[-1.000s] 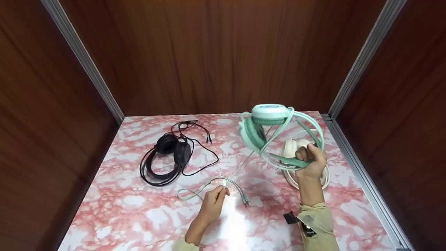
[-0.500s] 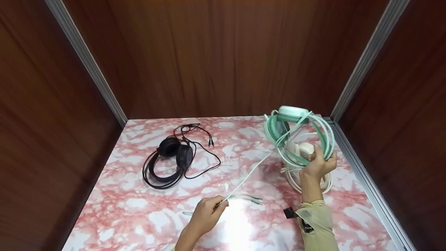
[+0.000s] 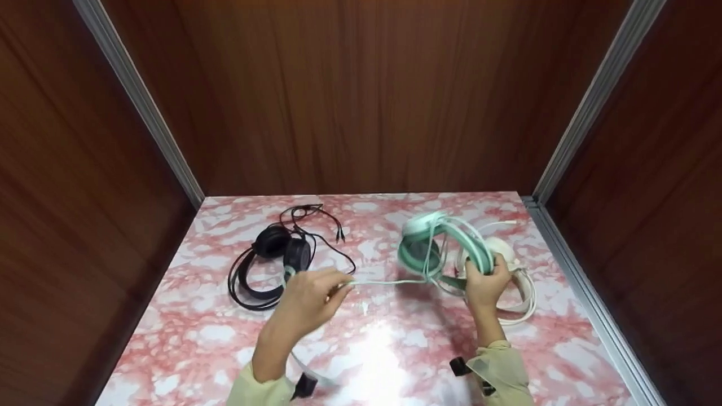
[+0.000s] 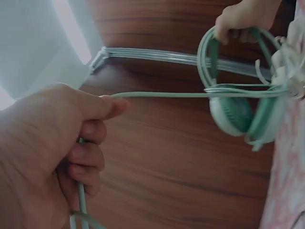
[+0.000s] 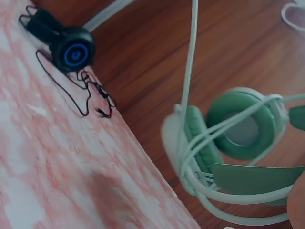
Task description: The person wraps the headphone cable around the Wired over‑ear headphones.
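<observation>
My right hand (image 3: 486, 282) grips the headband of the mint-green headphones (image 3: 420, 254), holding them above the table at the right. Their green cable (image 4: 162, 95) runs taut to my left hand (image 3: 313, 296), which pinches it between thumb and fingers. In the left wrist view the other fingers curl round a lower length of that cable. Strands of the cable cross the ear cups in the right wrist view (image 5: 209, 131). At the right wrist view's edge, only a small part of my right hand (image 5: 296, 202) shows.
Black headphones (image 3: 296, 254) with a loose cord lie at the left of the pink-and-white marbled table (image 3: 208, 332). White headphones (image 3: 524, 282) lie behind my right hand. Brown wood-grain panels (image 3: 361, 96) and metal rails (image 3: 592, 304) bound the table.
The green headphones first shift right, then come back left and lower, turning in my right hand. My left hand has moved left and up with the cable, lifting its loose end.
</observation>
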Demonstrator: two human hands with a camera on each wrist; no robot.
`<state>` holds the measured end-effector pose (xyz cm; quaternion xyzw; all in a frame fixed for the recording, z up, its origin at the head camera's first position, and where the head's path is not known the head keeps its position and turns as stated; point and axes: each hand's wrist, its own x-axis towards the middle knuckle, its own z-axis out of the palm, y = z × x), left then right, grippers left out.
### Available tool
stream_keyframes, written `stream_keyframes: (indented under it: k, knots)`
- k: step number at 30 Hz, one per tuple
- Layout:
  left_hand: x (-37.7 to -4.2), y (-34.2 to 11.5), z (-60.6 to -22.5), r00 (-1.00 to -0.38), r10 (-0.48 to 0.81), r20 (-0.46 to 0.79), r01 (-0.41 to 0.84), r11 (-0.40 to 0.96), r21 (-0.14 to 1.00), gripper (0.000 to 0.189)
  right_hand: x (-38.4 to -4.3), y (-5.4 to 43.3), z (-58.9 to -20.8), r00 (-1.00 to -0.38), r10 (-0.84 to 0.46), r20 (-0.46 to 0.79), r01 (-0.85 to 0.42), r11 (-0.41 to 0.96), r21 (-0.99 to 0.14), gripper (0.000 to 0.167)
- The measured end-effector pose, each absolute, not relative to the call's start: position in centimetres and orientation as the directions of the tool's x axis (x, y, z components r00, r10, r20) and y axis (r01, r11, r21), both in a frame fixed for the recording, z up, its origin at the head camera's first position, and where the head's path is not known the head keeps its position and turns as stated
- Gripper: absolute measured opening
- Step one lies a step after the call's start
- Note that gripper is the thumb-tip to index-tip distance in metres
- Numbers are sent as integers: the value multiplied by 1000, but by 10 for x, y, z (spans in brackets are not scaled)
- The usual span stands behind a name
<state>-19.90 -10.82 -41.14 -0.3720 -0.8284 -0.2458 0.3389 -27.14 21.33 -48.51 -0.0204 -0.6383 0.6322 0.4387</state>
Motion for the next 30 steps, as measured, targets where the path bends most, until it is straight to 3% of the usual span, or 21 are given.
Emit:
stream_keyframes:
  k: [2, 7, 10, 13, 16, 20, 26, 30]
  knots:
    - [-203, -108, -401, -447, 460, 767, 765, 641, 62, 6, -267, 213, -485, -670, 505, 544, -510, 219, -832, 15]
    - [-218, -100, -375, -260, 479, 838, 734, 662, -151, 21, -259, 211, -471, -817, 235, 526, -477, 235, -847, 17]
    - [-226, -97, -365, -167, 475, 864, 712, 665, -228, 32, -256, 208, -471, -853, 49, 520, -495, 237, -836, 19]
    - [-235, -96, -358, -141, 457, 878, 688, 683, -245, 37, -257, 207, -474, -848, -127, 515, -530, 164, -832, 23]
    - [-243, -98, -356, -163, 432, 887, 659, 717, -228, 44, -256, 207, -479, -798, -303, 521, -551, 19, -834, 24]
    - [-253, -104, -364, -228, 402, 887, 614, 767, -189, 57, -250, 209, -477, -676, -444, 588, -532, -258, -807, 23]
    - [-270, -113, -386, -401, 413, 818, 612, 785, -96, 66, -249, 207, -466, -513, -437, 739, -301, -714, -632, 25]
    - [-275, -108, -410, -484, 491, 725, 670, 741, -55, 67, -251, 203, -462, -407, -394, 824, -133, -867, -480, 15]
